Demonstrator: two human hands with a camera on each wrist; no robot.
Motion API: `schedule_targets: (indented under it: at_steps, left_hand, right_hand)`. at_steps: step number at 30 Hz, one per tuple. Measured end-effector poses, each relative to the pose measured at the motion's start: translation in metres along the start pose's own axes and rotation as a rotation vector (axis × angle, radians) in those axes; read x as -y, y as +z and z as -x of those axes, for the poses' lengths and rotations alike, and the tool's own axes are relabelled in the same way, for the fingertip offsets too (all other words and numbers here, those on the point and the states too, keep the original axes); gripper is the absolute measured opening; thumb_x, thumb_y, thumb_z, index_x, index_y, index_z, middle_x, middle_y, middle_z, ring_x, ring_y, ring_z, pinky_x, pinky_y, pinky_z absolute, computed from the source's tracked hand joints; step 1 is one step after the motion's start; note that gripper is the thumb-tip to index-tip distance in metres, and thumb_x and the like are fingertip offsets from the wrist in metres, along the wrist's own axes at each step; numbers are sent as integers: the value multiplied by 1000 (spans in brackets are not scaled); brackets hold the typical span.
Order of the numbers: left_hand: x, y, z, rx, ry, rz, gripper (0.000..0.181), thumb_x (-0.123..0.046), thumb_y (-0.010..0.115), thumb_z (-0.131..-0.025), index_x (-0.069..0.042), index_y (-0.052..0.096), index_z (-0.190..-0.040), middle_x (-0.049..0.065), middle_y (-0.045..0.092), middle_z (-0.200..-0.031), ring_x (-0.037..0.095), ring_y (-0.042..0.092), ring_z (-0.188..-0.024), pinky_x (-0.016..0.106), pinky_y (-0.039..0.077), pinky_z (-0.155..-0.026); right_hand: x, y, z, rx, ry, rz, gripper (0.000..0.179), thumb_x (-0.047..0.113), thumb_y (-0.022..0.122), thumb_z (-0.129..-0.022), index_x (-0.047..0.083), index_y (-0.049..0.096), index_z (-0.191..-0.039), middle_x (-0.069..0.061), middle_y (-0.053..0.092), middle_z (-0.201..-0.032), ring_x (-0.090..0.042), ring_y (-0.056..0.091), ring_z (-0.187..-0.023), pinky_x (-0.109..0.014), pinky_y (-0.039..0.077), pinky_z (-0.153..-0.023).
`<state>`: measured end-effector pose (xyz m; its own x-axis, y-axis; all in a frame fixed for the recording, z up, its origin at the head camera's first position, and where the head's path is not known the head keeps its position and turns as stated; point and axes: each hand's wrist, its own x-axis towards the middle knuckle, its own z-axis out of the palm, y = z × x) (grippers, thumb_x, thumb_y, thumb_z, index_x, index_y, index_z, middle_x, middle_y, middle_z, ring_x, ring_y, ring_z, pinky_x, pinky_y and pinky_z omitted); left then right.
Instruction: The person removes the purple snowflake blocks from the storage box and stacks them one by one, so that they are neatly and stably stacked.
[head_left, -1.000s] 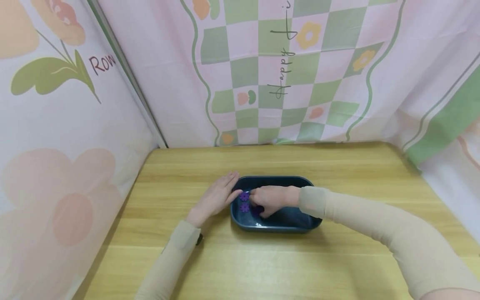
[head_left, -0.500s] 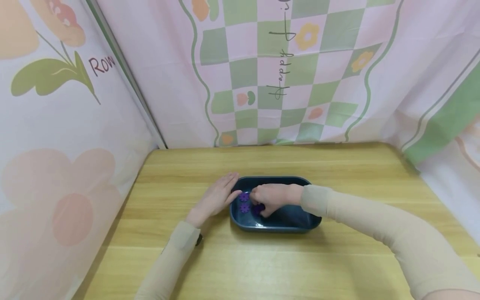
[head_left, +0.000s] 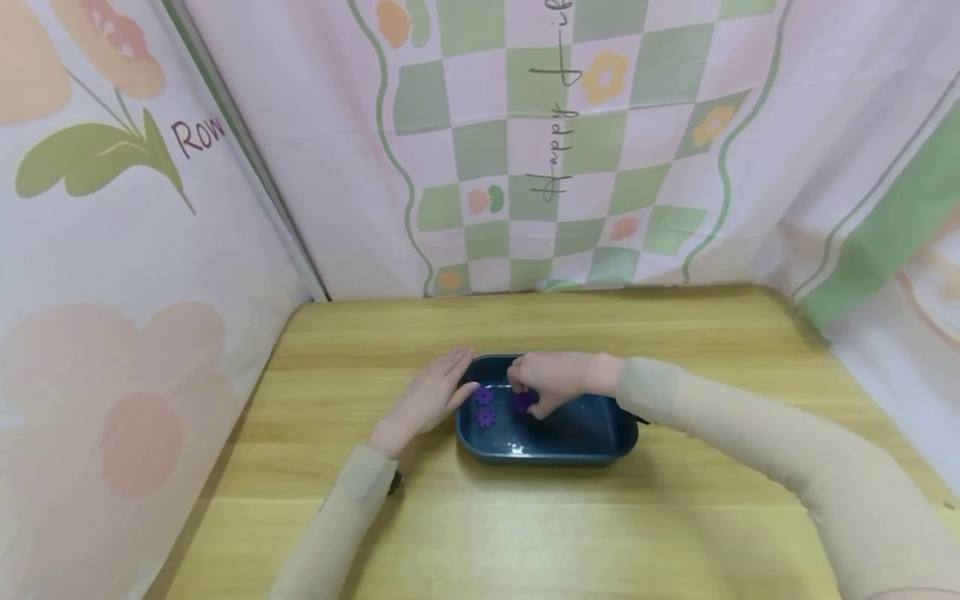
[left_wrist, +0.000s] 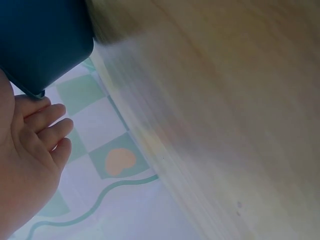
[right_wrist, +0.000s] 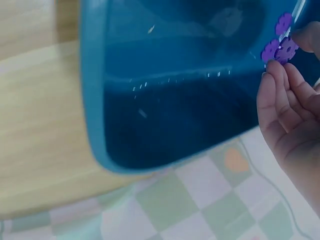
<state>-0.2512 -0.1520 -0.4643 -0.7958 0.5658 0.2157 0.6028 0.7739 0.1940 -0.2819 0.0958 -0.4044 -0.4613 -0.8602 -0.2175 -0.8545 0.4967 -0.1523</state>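
Inside a dark blue basin (head_left: pixel 577 429), my right hand (head_left: pixel 558 381) pinches a purple flower-shaped disc (head_left: pixel 525 402) between thumb and fingers. In the right wrist view this disc (right_wrist: pixel 287 48) shows small notches and holes. Two similar purple discs, a far one (head_left: pixel 483 396) and a near one (head_left: pixel 486 417), lie at the basin's left end. My left hand (head_left: pixel 427 398) rests at the basin's left rim, its fingers extended and the thumb over the edge. From the left wrist, the fingers of this hand (left_wrist: pixel 37 135) appear against the basin's outer side.
The basin stands on a light wood table (head_left: pixel 525 533). A patterned curtain (head_left: pixel 562 150) hangs behind the table's far edge, and a printed cloth (head_left: pixel 135 350) stands along the left side.
My right hand has moved away from me and slightly right with the purple disc, off the spot near the two others. My left hand stays at the rim.
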Motion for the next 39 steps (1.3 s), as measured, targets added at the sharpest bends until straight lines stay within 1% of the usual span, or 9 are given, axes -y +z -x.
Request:
schedule_targets:
  at_steps: [5,12,16,21,28,34,39]
  left_hand:
    - [-1,0,1,16,-10,-15,60,-41,41,-106,0,38,-151,19,41,-156,33,39,-146,46,32,-123]
    - [-1,-1,1,-9,14,-45,59,-38,45,-105,3,42,-148,20,43,-154,35,43,-144,46,34,-123]
    - [-2,-2,1,-12,15,-43,59,-38,45,-105,2,41,-148,20,44,-154,35,43,-143,45,33,-123]
    - [-3,-3,2,-15,17,-42,59,-39,45,-105,2,41,-148,21,45,-153,36,43,-143,45,33,-123]
    - [-5,-3,1,-27,18,-17,59,-37,46,-105,4,42,-147,22,45,-152,37,43,-142,46,33,-123]
    - [-6,-4,2,-9,-2,6,60,-38,44,-106,3,40,-149,21,43,-154,36,42,-144,46,32,-123]
    - [-5,-2,1,1,-13,-6,60,-39,44,-106,2,39,-149,19,42,-155,35,41,-144,45,32,-124]
  right_hand:
    - [-5,-10,12,-30,13,-18,27,20,79,-76,7,64,-94,-2,66,-92,-9,59,-79,-20,55,-71]
    - [-11,-21,30,-68,64,-47,25,18,79,-78,7,62,-94,-2,64,-90,-8,57,-76,-21,54,-69]
    - [-17,-24,39,-119,62,-29,25,17,79,-76,7,63,-92,-2,63,-88,-9,56,-76,-23,54,-69]
    - [-27,-27,51,-179,60,-12,25,15,79,-74,6,63,-90,-3,64,-86,-10,57,-77,-25,55,-69]
    - [-42,-30,73,-197,106,-50,24,13,79,-76,6,63,-92,-4,63,-86,-4,52,-65,-18,49,-60]
    - [-53,-28,94,-246,112,-60,22,9,77,-75,6,61,-89,-3,62,-83,-1,50,-62,-17,49,-57]
    - [-60,-24,110,-279,120,-67,22,7,77,-74,6,61,-88,-3,62,-81,-1,51,-62,-17,48,-56]
